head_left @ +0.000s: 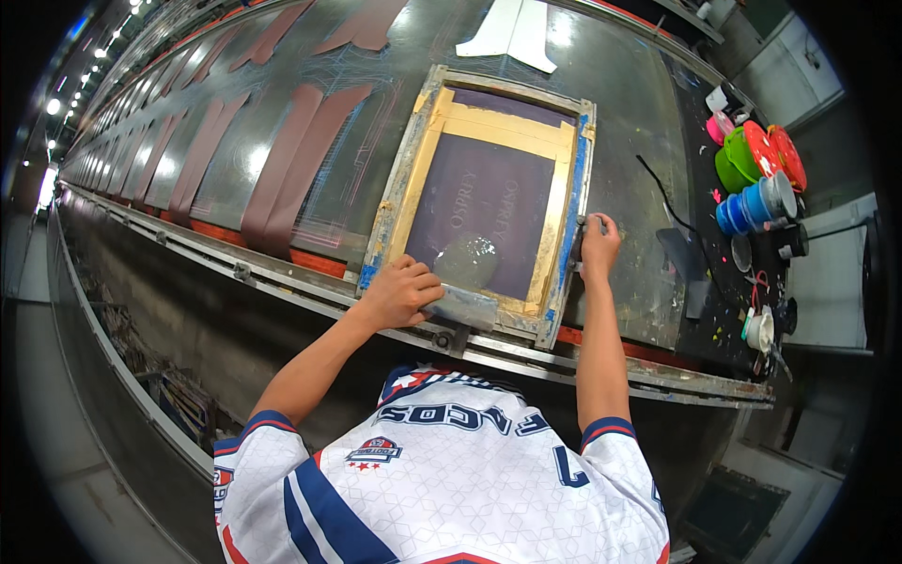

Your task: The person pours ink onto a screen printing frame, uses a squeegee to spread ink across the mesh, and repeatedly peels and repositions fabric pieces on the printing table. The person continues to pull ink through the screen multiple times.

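Observation:
A screen-printing frame (581,155) lies on the long dark table, its purple mesh (489,160) bordered with yellow tape. A glossy, translucent pool of paste (467,258) sits low on the mesh, below faint pale lettering. Along the frame's lower edge, my left hand (399,293) is closed round the left end of a grey, flat squeegee (465,305). My right hand (598,246) has its fingers curled on the right side of the frame, at a small dark fitting partly hidden by them.
Maroon cut pieces (296,164) run in rows leftward along the table (639,301); a white piece (503,38) lies beyond the frame. At right, colourful tubs (742,155), cups and a black strip (667,197) sit on a dark surface. A metal rail (310,301) follows the near edge.

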